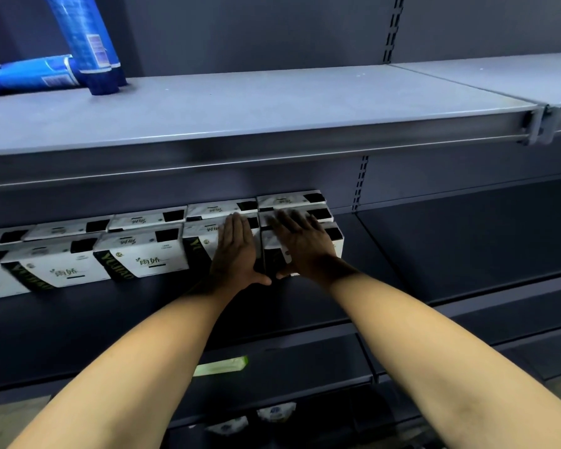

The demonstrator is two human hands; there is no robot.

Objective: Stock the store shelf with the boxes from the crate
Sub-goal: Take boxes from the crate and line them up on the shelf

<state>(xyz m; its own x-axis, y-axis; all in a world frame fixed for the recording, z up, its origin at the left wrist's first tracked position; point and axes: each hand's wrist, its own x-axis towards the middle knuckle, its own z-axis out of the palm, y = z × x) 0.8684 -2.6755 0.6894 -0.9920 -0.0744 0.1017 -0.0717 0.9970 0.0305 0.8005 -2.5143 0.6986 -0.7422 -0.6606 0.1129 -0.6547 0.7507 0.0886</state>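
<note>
Bare left forearm point(162, 338) and right forearm point(402, 325) reach forward, left hand point(235, 251) flat, fingers straight, right hand point(305, 246) flat, fingers spread, thumbs nearly meeting.

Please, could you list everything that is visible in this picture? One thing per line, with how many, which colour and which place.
boxes: at least ten, white with black marks, in rows on the left part of the middle shelf; some are cut off by the left edge
middle shelf: one, dark grey, centre
blue tubes: three, it seems, blue, far left of the upper shelf; one lies flat
upper shelf: one, grey, top
green strip: one, pale green, on the lower shelf
lower shelf: one, dark grey, under the middle shelf
white packets: two, white, at the bottom
left hand: flat on a front box
right hand: flat on the rightmost boxes
</note>
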